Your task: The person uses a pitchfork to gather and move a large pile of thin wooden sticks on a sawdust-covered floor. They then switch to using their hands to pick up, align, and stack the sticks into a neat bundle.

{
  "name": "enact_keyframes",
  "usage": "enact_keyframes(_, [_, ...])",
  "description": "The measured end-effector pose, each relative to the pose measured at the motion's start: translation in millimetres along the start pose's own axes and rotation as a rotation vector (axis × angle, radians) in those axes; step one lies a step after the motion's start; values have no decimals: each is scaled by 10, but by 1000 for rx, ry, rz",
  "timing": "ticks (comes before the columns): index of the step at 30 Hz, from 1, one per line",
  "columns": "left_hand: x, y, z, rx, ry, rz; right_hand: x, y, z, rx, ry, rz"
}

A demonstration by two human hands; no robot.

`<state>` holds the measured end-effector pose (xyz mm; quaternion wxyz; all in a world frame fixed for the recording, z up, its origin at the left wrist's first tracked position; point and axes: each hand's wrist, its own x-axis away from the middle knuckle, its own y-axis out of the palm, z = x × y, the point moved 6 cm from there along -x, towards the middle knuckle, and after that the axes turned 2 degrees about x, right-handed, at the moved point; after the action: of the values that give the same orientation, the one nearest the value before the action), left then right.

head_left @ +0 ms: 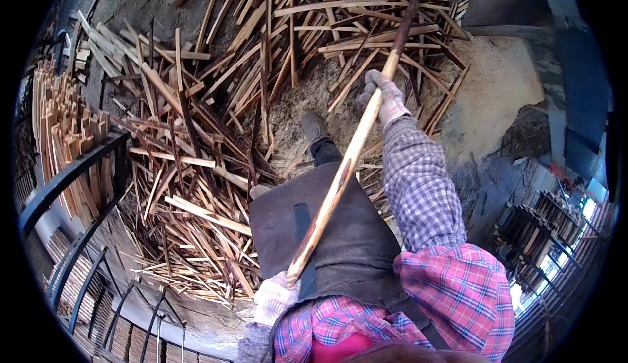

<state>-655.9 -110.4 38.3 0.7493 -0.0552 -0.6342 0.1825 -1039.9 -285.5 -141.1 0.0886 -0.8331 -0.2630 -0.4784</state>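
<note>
A long strip of wood (345, 168), pale along the near part and dark with bark at the far end, slants across my body from lower left to upper right. My right hand (381, 92), in a greyish glove, is wrapped round it farther out, with the arm stretched forward. At the near end my left hand (277, 295), in a pale knitted glove, is closed on the strip close to my waist. The dark far end lies over the pile of wood strips (261, 49). Below the strip hangs my dark apron (353, 242).
Loose strips (190, 232) cover the ground at my left and ahead. Upright strips (69, 130) stand bundled in a dark metal rack (72, 180) at far left. A pale flat board (504, 94) lies right. Stacked wood (536, 232) stands farther right. My shoe (314, 126) is among the strips.
</note>
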Motion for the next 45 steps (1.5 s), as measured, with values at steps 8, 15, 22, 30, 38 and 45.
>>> enact_keyframes(8, [304, 600, -1409, 42, 102, 45, 691, 8, 1034, 156, 0, 21])
enact_keyframes(15, [1498, 1186, -2934, 49, -385, -224, 2299, -14, 2566, 275, 260, 103])
enact_keyframes(22, [1656, 1691, -3001, -184, -483, -398, 2180, -238, 2379, 79, 560, 50])
enact_keyframes(30, [-221, 939, -1375, -43, -204, 73, 630, 358, 758, 138, 72, -283])
enact_keyframes(38, [-597, 153, 98, 492, -359, -51, -678, 669, -263, 486, 18, 123])
enact_keyframes(45, [61, 576, -903, 248, -443, -95, 46, 435, 608, 285, 126, 72])
